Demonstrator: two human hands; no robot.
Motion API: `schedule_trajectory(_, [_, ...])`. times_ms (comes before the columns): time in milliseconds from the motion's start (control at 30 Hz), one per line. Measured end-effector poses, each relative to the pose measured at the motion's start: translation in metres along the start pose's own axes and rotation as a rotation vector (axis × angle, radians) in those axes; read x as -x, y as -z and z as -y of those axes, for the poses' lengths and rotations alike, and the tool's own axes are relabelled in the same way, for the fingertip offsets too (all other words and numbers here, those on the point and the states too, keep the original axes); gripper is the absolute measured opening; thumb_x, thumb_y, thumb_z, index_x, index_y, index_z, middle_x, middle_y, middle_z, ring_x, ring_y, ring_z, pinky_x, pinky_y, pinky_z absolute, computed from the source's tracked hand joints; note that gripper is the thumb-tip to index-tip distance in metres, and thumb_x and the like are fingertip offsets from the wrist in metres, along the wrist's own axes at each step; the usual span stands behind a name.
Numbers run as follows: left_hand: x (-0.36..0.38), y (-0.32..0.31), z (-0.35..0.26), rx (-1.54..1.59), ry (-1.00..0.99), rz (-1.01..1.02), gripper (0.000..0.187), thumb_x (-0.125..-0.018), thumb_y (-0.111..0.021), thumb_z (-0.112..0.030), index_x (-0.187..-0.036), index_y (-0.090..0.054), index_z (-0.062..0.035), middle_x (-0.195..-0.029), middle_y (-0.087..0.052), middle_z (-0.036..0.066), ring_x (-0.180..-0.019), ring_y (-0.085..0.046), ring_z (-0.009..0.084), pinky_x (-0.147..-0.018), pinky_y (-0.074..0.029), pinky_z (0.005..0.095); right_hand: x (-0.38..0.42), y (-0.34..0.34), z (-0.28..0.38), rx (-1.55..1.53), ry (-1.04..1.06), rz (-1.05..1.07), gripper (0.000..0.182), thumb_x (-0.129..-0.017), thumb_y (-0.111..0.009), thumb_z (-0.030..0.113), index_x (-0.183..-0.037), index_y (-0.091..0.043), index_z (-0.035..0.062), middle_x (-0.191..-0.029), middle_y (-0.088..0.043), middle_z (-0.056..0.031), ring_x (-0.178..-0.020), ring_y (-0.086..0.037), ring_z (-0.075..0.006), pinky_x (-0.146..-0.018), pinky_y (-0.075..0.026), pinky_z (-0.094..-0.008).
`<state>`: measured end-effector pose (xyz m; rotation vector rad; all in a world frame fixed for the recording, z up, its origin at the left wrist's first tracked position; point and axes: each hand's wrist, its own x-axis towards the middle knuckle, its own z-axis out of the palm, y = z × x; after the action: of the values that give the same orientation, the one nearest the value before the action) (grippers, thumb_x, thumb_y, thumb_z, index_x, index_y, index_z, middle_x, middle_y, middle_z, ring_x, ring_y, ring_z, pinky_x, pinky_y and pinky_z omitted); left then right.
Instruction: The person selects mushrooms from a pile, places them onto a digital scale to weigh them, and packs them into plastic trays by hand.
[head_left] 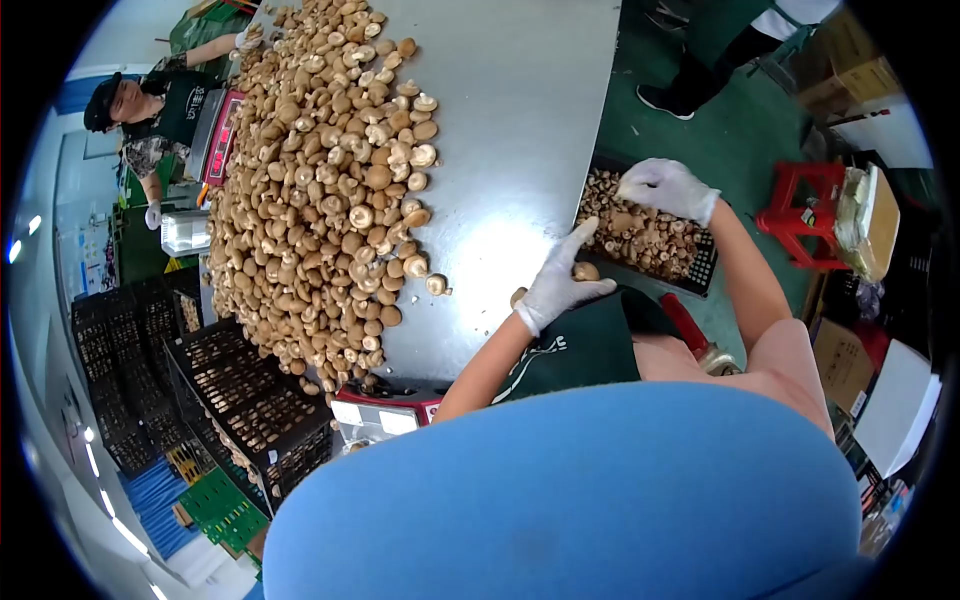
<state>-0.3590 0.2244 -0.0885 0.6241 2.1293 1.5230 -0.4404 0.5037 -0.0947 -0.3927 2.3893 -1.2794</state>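
Observation:
My left hand (566,287), in a white glove, is at the table edge nearest my body. A brown mushroom (586,271) rests between its thumb and fingers, with the index finger stretched out. Another mushroom (518,297) shows beside the wrist. Over a black crate (705,265) of small mushrooms (640,235) is my gloved right hand (668,188), its fingers curled together; what they hold, if anything, is hidden. A large pile of mushrooms (320,180) covers the left part of the metal table (500,110).
A co-worker (185,110) stands beyond the pile near a red scale (222,135). Another person's leg and shoe (668,101) show at upper right. A second scale (385,415), stacked black crates (240,385) and a red stool (800,210) stand around the table.

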Motion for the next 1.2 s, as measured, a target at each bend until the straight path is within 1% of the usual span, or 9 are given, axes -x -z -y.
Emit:
schedule_trajectory(67, [0.021,0.013,-0.009,0.393,0.395,-0.146,0.057,-0.082,-0.082,-0.019,-0.133,-0.059,-0.0057,-0.123,-0.062,0.011,-0.111,-0.060,0.0214,-0.100,-0.047,0.0322,0.014,0.004,-0.018,0.193,0.164,-0.196,0.026,-0.091,-0.068,0.026,-0.102,-0.072,0.0029,-0.097,-0.070,-0.0101,-0.087,-0.067,-0.0194,-0.078,-0.054,-0.0336])
schedule_trajectory(133, [0.052,0.027,-0.014,0.481,0.476,-0.240,0.024,-0.087,-0.077,-0.015,-0.107,-0.071,-0.0031,-0.106,-0.066,0.005,-0.098,-0.061,0.0131,-0.091,-0.049,0.0274,0.017,0.000,0.007,-0.089,-0.124,-0.207,0.021,-0.092,-0.069,0.021,-0.101,-0.073,0.0033,-0.100,-0.069,-0.0082,-0.088,-0.067,-0.0196,-0.081,-0.054,-0.0325])
schedule_trajectory(233, [0.098,0.043,-0.026,0.401,0.485,-0.327,0.015,-0.090,-0.074,-0.010,-0.103,-0.072,-0.0043,-0.094,-0.065,0.000,-0.085,-0.060,0.0085,-0.079,-0.050,0.0237,-0.009,-0.053,0.044,-0.063,0.253,-0.345,0.016,-0.087,-0.073,0.015,-0.098,-0.072,0.0033,-0.104,-0.069,-0.0084,-0.097,-0.066,-0.0231,-0.087,-0.053,-0.0322])
schedule_trajectory(400, [0.168,0.033,-0.016,0.604,0.582,-0.555,0.026,-0.096,-0.069,-0.022,-0.102,-0.071,0.0023,-0.098,-0.067,0.003,-0.087,-0.058,0.0081,-0.080,-0.049,0.0234,-0.043,-0.167,0.124,0.385,0.716,0.449,0.038,-0.087,-0.061,0.033,-0.120,-0.069,0.0160,-0.127,-0.064,-0.0091,-0.120,-0.056,-0.0288,-0.103,-0.041,-0.0440])
schedule_trajectory(467, [0.188,0.020,-0.006,0.746,0.538,-0.712,0.029,-0.100,-0.063,-0.022,-0.111,-0.068,0.0042,-0.098,-0.066,0.003,-0.087,-0.057,0.0081,-0.082,-0.048,0.0224,-0.050,-0.202,0.106,0.384,0.804,0.549,0.035,-0.081,-0.063,0.038,-0.103,-0.075,0.0142,-0.115,-0.067,-0.0095,-0.116,-0.057,-0.0277,-0.100,-0.043,-0.0423])
schedule_trajectory(667, [0.242,0.001,-0.026,0.932,0.482,-0.890,0.034,-0.103,-0.054,-0.025,-0.120,-0.064,0.0031,-0.096,-0.065,0.002,-0.075,-0.052,0.0061,-0.070,-0.044,0.0196,-0.092,-0.125,0.156,0.843,0.328,0.930,0.018,-0.081,-0.063,0.025,-0.070,-0.066,0.0105,-0.087,-0.064,-0.0134,-0.083,-0.062,-0.0348,-0.070,-0.052,-0.0447])
schedule_trajectory(967, [0.249,-0.015,-0.021,1.027,0.517,-1.157,0.026,-0.100,-0.060,-0.015,-0.121,-0.064,-0.0017,-0.092,-0.064,-0.001,-0.074,-0.051,0.0043,-0.067,-0.043,0.0198,-0.191,-0.256,0.237,0.546,1.009,0.162,0.042,-0.085,-0.058,0.006,-0.126,-0.061,0.0136,-0.123,-0.058,-0.0115,-0.120,-0.054,-0.0312,-0.100,-0.046,-0.0465])
schedule_trajectory(1100, [0.238,0.003,-0.032,1.063,0.448,-1.085,0.027,-0.100,-0.060,-0.012,-0.123,-0.062,0.0012,-0.112,-0.065,0.004,-0.087,-0.055,0.0064,-0.077,-0.047,0.0208,-0.229,-0.309,0.255,0.718,1.017,0.121,0.050,-0.084,-0.056,0.001,-0.131,-0.059,0.0174,-0.124,-0.058,-0.0106,-0.122,-0.053,-0.0307,-0.100,-0.048,-0.0454])
schedule_trajectory(1200, [0.237,0.018,-0.031,1.049,0.368,-1.049,0.030,-0.099,-0.061,-0.011,-0.125,-0.061,0.0035,-0.127,-0.063,0.008,-0.100,-0.058,0.0089,-0.090,-0.050,0.0231,-0.236,-0.303,0.279,0.913,0.774,0.491,0.051,-0.082,-0.058,0.000,-0.129,-0.059,0.0187,-0.123,-0.058,-0.0096,-0.122,-0.053,-0.0301,-0.096,-0.051,-0.0452])
